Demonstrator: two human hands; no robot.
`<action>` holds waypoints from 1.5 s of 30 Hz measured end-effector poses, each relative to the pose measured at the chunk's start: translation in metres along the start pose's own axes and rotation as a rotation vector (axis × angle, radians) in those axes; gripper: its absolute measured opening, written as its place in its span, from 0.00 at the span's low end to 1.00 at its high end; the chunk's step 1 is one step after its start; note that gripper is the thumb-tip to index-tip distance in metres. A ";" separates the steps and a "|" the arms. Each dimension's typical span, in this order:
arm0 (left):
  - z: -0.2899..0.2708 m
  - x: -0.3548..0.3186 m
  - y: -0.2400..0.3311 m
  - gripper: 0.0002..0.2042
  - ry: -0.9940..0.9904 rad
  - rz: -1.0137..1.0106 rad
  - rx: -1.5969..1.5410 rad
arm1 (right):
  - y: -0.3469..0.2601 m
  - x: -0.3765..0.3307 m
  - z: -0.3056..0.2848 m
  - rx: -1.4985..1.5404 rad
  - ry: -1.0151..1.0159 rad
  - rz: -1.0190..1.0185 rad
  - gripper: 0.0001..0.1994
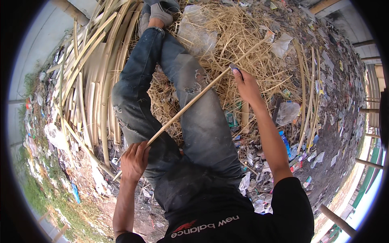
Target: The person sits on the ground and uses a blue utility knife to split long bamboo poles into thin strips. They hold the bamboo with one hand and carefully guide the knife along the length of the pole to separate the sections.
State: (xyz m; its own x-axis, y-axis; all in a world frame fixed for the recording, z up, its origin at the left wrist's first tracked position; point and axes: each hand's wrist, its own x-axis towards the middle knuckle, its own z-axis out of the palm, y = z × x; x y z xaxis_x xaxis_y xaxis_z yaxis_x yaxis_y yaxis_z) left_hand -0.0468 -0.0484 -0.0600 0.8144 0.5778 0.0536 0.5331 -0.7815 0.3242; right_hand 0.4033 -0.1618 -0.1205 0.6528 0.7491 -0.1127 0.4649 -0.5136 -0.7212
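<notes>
A long, pale bamboo strip (pixel 190 104) slants across my legs, from beside my left hip up to the far right. My left hand (pixel 135 161) is closed round its lower part, and the strip's near end sticks out behind the fist. Farther along, my right hand (pixel 245 84) grips a small knife (pixel 232 67) with a dark handle. Its short blade lies against the strip; the cutting edge is too small to make out. Under the far part of the strip lies a heap of thin, curly bamboo shavings (pixel 247 36).
My jeans-clad legs (pixel 194 85) stretch forward, crossed at the ankles. To the left lies a big pile of split bamboo strips (pixel 97 77). A few long strips (pixel 310 97) lie at the right. Plastic scraps (pixel 288 112) litter the dirt ground, and posts (pixel 337 220) stand at the right.
</notes>
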 end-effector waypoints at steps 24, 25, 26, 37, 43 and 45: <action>0.029 0.060 0.064 0.10 0.006 -0.117 -0.162 | -0.050 -0.025 0.034 -0.194 -0.124 -0.004 0.28; 0.033 0.063 0.065 0.10 0.003 -0.116 -0.155 | -0.050 -0.009 0.023 -0.181 -0.108 0.095 0.28; 0.036 0.067 0.067 0.10 0.001 -0.115 -0.148 | -0.049 -0.001 0.015 -0.168 -0.092 0.193 0.28; 0.051 0.099 0.088 0.08 0.024 -0.103 -0.107 | -0.040 -0.014 0.021 -0.115 -0.078 0.100 0.28; 0.057 0.101 0.089 0.09 0.081 -0.091 -0.149 | -0.059 -0.062 0.045 0.013 -0.235 -0.076 0.28; 0.060 0.099 0.089 0.09 0.092 -0.078 -0.142 | -0.064 -0.062 0.035 0.040 -0.270 -0.037 0.27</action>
State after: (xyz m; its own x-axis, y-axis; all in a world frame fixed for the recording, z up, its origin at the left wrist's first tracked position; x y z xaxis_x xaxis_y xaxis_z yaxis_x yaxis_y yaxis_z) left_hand 0.0954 -0.0745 -0.0827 0.7439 0.6597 0.1068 0.5511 -0.6960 0.4602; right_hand 0.3120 -0.1608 -0.0919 0.4501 0.8542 -0.2603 0.4578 -0.4710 -0.7540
